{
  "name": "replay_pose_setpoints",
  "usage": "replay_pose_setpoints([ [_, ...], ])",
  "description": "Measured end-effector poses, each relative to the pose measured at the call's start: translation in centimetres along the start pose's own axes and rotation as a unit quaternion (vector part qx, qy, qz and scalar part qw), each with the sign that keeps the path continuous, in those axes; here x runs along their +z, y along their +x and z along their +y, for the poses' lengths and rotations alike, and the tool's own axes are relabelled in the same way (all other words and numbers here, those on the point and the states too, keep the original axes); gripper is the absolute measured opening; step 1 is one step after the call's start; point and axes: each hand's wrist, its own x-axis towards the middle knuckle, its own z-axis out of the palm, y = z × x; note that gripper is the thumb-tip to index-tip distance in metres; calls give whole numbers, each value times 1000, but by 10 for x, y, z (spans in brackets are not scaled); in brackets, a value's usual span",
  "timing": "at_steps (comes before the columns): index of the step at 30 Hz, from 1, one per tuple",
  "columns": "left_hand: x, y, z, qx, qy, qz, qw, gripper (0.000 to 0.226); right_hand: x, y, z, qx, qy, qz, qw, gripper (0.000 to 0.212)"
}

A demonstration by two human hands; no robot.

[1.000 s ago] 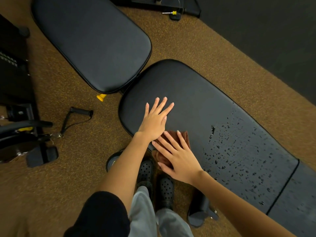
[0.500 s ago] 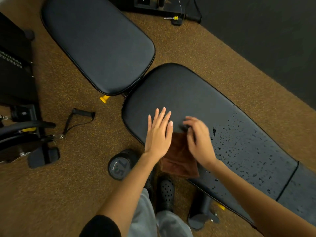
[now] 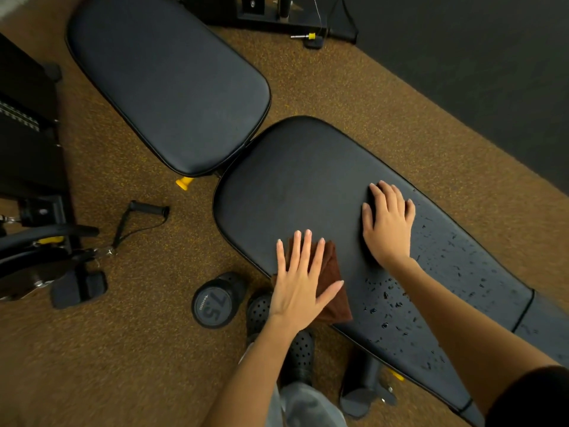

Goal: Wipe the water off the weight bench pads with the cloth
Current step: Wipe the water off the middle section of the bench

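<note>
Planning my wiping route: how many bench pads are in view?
3: the dry seat pad upper left, the long back pad under both hands, and a partly cropped pad at the right edge.

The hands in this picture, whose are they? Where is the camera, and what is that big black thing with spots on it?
The camera sits on a person's head and looks down, so you see that person's own two hands. The left hand lies flat, fingers straight, pressing a brown cloth onto the long black pad of a weight bench. The right hand rests on the same pad, fingers a little bent, holding nothing. The spots are water drops, waiting to be wiped. A second pad stands further away. On the brown floor sit a round weight marked 7.5, a cable handle and the person's black shoes.
</note>
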Motion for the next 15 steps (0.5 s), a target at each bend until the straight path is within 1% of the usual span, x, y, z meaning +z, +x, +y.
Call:
replay_pose_setpoints([
  [2, 1, -1, -5, 30, 6, -11, 999, 89, 1, -1, 3, -5, -1, 0, 1000, 46],
  [4, 1, -1, -9, 58, 17, -14, 998, 90, 2, -2, 4, -7, 2, 2, 1000, 48],
  [10, 3, 6, -23, 100, 25, 8, 995, 67, 3, -6, 9, -21, 1, -2, 1000, 53],
  [13, 2, 10, -31, 117, 28, 20, 993, 62, 3, -6, 10, -21, 0, -1, 1000, 53],
  [15, 0, 13, -39, 105, 30, 28, 994, 61, 4, -7, 10, -20, 0, -1, 1000, 53],
])
